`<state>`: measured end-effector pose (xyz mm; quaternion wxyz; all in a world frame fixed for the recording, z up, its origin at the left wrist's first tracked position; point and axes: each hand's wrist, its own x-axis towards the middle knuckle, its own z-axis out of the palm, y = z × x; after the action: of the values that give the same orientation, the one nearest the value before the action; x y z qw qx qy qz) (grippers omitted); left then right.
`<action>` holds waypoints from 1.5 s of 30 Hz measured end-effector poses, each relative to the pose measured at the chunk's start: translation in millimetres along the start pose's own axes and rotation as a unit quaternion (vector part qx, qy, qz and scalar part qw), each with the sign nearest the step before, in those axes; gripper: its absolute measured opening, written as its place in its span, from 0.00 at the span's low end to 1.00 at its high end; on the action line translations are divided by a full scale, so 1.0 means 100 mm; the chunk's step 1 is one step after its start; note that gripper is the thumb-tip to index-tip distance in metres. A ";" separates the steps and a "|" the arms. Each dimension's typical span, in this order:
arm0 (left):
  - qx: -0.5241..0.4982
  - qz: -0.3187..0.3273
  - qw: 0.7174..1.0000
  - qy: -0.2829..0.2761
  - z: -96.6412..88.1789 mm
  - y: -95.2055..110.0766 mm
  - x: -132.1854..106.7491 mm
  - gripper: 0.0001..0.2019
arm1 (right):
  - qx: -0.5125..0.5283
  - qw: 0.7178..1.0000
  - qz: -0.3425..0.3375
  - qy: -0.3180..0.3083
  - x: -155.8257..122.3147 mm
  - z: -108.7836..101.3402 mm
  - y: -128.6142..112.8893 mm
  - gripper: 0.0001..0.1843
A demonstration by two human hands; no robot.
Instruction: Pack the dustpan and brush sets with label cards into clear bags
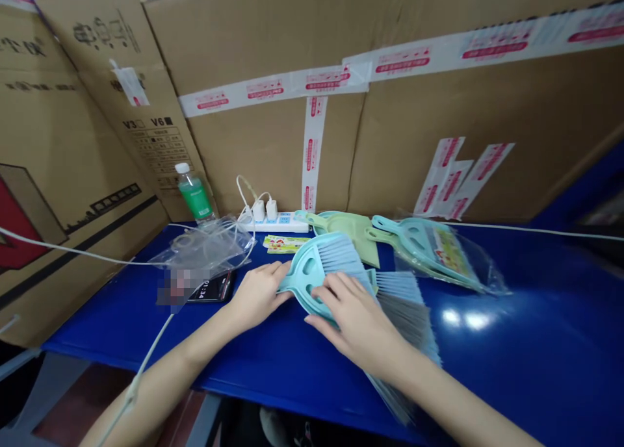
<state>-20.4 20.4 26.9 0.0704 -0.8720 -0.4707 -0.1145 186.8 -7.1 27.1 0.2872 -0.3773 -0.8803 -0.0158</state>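
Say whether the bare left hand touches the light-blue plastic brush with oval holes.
Touching: the head view shows the left hand gripping the brush by its narrow end.

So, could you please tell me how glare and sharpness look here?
Head view: two bright glare spots on the glossy blue tabletop, right of the bare right hand; head view: a blocky pixelated patch hides detail beside the black phone; head view: the smallest print on the white-and-red tape is too soft to read.

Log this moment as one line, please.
left hand: holding light-blue, rounded plastic brush | right hand: touching same brush | behind: pale-green, flat plastic dustpan | surface: glossy blue table
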 end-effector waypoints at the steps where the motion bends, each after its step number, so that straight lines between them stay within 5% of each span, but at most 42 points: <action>1: 0.005 0.004 1.000 -0.004 0.00 0.02 0.00 0.19 | -0.021 1.000 0.006 -0.006 0.00 0.05 -0.03 0.07; 6: 0.009 0.018 0.999 -0.027 -0.02 0.08 0.08 0.19 | -0.046 0.998 0.046 -0.008 -0.03 0.12 0.02 0.12; 16: 0.037 0.000 0.998 -0.047 -0.22 0.31 0.39 0.22 | -0.146 0.988 0.039 0.036 -0.07 -0.13 0.07 0.06; 20: 0.037 -0.046 0.997 -0.050 -0.34 0.22 0.67 0.14 | -0.213 0.974 0.066 0.045 -0.27 -0.27 0.18 0.02; 23: 0.060 -0.055 0.995 -0.052 -0.35 0.09 0.91 0.15 | -0.236 0.967 0.082 0.053 -0.48 -0.32 0.19 0.08; 34: 0.069 0.000 0.994 -0.078 -0.12 0.15 1.69 0.14 | -0.230 0.968 0.096 -0.025 -0.61 0.00 -0.21 0.13; 40: 0.088 0.001 0.995 -0.034 -0.02 0.29 1.65 0.15 | -0.239 0.964 0.105 -0.040 -0.57 0.12 -0.21 0.20; 45: 0.045 0.106 0.991 -0.074 -0.05 0.39 1.25 0.16 | -0.226 0.967 0.108 -0.054 -0.60 0.12 -0.21 0.24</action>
<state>78.0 98.2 64.7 0.0864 -0.9191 -0.3838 -0.0207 199.7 -58.8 -10.2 0.1462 -0.5255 -0.8222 -0.1627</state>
